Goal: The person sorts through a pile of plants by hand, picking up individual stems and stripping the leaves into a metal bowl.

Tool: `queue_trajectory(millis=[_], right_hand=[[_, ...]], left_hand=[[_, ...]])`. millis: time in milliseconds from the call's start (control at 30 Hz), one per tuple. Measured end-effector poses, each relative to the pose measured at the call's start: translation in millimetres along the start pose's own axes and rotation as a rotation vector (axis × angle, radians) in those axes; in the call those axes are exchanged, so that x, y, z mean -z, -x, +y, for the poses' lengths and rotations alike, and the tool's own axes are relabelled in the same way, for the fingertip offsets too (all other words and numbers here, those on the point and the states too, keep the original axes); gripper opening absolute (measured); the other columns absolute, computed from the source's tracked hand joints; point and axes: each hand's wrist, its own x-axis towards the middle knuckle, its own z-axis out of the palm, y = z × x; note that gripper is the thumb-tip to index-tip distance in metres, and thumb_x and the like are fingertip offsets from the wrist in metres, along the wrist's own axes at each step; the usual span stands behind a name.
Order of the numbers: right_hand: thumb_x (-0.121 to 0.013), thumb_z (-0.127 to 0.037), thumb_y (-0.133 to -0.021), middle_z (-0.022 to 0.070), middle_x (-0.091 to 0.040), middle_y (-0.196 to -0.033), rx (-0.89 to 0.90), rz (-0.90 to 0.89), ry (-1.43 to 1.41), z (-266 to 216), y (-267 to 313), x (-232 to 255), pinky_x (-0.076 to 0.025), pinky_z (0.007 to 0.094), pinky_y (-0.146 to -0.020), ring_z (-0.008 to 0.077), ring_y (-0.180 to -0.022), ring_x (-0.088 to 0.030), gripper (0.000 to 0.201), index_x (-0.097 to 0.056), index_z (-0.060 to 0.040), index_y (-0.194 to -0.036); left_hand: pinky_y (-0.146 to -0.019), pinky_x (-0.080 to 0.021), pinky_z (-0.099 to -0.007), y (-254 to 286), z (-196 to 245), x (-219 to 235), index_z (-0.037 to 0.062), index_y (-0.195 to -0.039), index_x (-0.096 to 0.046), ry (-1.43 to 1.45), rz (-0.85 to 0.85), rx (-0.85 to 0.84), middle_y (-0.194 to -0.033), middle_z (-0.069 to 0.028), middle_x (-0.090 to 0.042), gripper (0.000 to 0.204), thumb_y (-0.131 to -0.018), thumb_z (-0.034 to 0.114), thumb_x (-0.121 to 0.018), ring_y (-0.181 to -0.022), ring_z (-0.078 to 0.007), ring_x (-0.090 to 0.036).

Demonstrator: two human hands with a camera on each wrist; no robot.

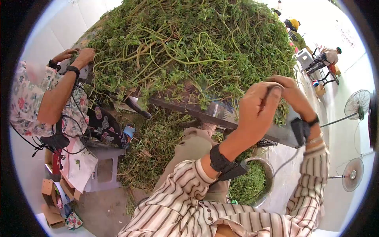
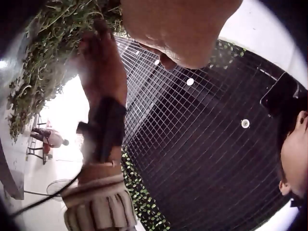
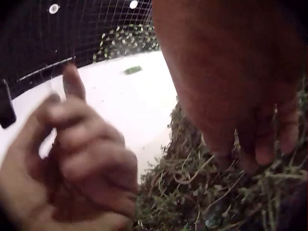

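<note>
My left hand (image 1: 258, 106) is raised in front of the table edge, with fingers curled and thumb bent over them. Nothing shows inside it; the right wrist view shows the same left hand (image 3: 91, 163) with a gap between thumb and forefinger. Just behind it is my right hand (image 1: 292, 94), partly covered by it in the head view. In the right wrist view the right hand (image 3: 226, 72) hangs with loose, separate fingers (image 3: 264, 151) over the plants, thin stems crossing near the fingertips. A tall heap of green leafy stems (image 1: 193, 43) fills the table (image 1: 185, 110).
Another person's hands (image 1: 81, 57) work at the heap's left side. Below the table lie more stems (image 1: 146, 146), and a round tub (image 1: 270, 173) holds cut greens. Cardboard boxes (image 1: 51, 197) and a plastic stool (image 1: 104, 170) stand at left, fans (image 1: 353, 173) at right.
</note>
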Motion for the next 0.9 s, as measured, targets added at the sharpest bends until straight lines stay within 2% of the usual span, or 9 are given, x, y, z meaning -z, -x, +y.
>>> queue_trajectory(millis=[67, 133, 233, 333, 433, 633, 800, 867, 900], right_hand=[[-0.052, -0.015, -0.084, 0.0043, -0.056, -0.083, 0.378, -0.113, -0.026, -5, -39, -31, -0.046, 0.0244, -0.064, 0.0105, -0.072, -0.053, 0.028, -0.058, 0.0014, -0.106], [-0.053, -0.013, -0.083, 0.0044, -0.059, -0.085, 0.497, -0.244, 0.009, -19, -71, -54, -0.048, 0.0269, -0.067, 0.013, -0.073, -0.055, 0.036, -0.053, -0.0001, -0.116], [-0.055, -0.013, -0.082, 0.0043, -0.061, -0.087, 0.346, -0.267, -0.05, -26, -102, -87, -0.047, 0.0298, -0.067, 0.0151, -0.072, -0.056, 0.047, -0.043, -0.0025, -0.126], [-0.053, -0.015, -0.084, 0.0133, -0.06, -0.076, 0.52, -0.23, -0.016, 58, -162, -131, -0.046, 0.0332, -0.058, 0.0209, -0.068, -0.059, 0.042, -0.045, -0.0057, -0.123], [-0.054, -0.017, -0.083, 0.0164, -0.06, -0.076, 0.24, -0.023, 0.476, -26, -128, -117, -0.046, 0.0398, -0.06, 0.0299, -0.071, -0.059, 0.043, -0.043, -0.0084, -0.124], [-0.055, -0.019, -0.081, 0.0146, -0.059, -0.075, 0.132, -0.048, 0.727, -31, -120, -106, -0.046, 0.0422, -0.063, 0.0336, -0.075, -0.059, 0.029, -0.051, -0.012, -0.109], [-0.053, -0.013, -0.082, 0.0131, -0.059, -0.087, 0.303, 0.115, 0.62, -15, -132, -99, -0.046, 0.0411, -0.065, 0.0336, -0.082, -0.057, 0.023, -0.05, -0.0103, -0.105], [-0.049, -0.015, -0.082, 0.0143, -0.058, -0.078, 0.493, 0.375, 0.389, -15, -137, -94, -0.043, 0.0408, -0.061, 0.0361, -0.074, -0.055, 0.019, -0.05, -0.0061, -0.098], [-0.047, -0.014, -0.086, 0.0117, -0.059, -0.078, 0.431, 0.359, 0.298, -17, -139, -87, -0.043, 0.0365, -0.057, 0.0286, -0.067, -0.056, 0.017, -0.051, -0.0059, -0.1]], left_hand=[[-0.05, -0.029, -0.0179, -5, -1, 6, 0.0027, -0.095, -0.06, 0.0, 0.04, -0.083, -0.067, 0.0032, -0.049, 0.019, -0.093, 0.018, -0.048, -0.058, -0.0011, -0.037], [-0.051, -0.03, -0.0181, -10, 5, 12, 0.0007, -0.094, -0.059, 0.155, 0.135, -0.114, -0.066, 0.0027, -0.049, 0.021, -0.093, 0.019, -0.047, -0.058, -0.0018, -0.038], [-0.052, -0.031, -0.0183, -13, 13, 22, -0.0001, -0.091, -0.059, 0.165, 0.177, -0.102, -0.065, 0.0016, -0.049, 0.024, -0.094, 0.02, -0.046, -0.057, -0.003, -0.038], [-0.054, -0.034, -0.0182, -14, 19, 28, -0.0023, -0.09, -0.06, 0.146, 0.206, -0.086, -0.065, 0.0024, -0.05, 0.023, -0.094, 0.014, -0.045, -0.06, -0.002, -0.04], [-0.053, -0.033, -0.0183, -15, 16, 32, -0.0017, -0.089, -0.06, 0.156, 0.191, -0.091, -0.063, 0.0038, -0.046, 0.024, -0.094, 0.015, -0.044, -0.059, -0.0017, -0.038], [-0.052, -0.031, -0.0183, -15, 18, 31, -0.0006, -0.087, -0.061, 0.186, 0.141, -0.03, -0.062, 0.0045, -0.044, 0.025, -0.094, 0.017, -0.045, -0.058, -0.002, -0.037], [-0.048, -0.028, -0.0187, -17, 13, 35, 0.0008, -0.083, -0.061, 0.233, 0.185, 0.014, -0.059, 0.0027, -0.046, 0.028, -0.093, 0.022, -0.046, -0.053, -0.0037, -0.036], [-0.048, -0.028, -0.0189, -16, 15, 38, 0.0006, -0.082, -0.061, 0.264, 0.194, 0.044, -0.059, 0.003, -0.045, 0.029, -0.093, 0.023, -0.047, -0.052, -0.0039, -0.036], [-0.048, -0.028, -0.0191, -17, 16, 38, 0.0003, -0.081, -0.062, 0.289, 0.202, 0.076, -0.058, 0.0033, -0.044, 0.029, -0.093, 0.023, -0.047, -0.051, -0.0041, -0.036]])
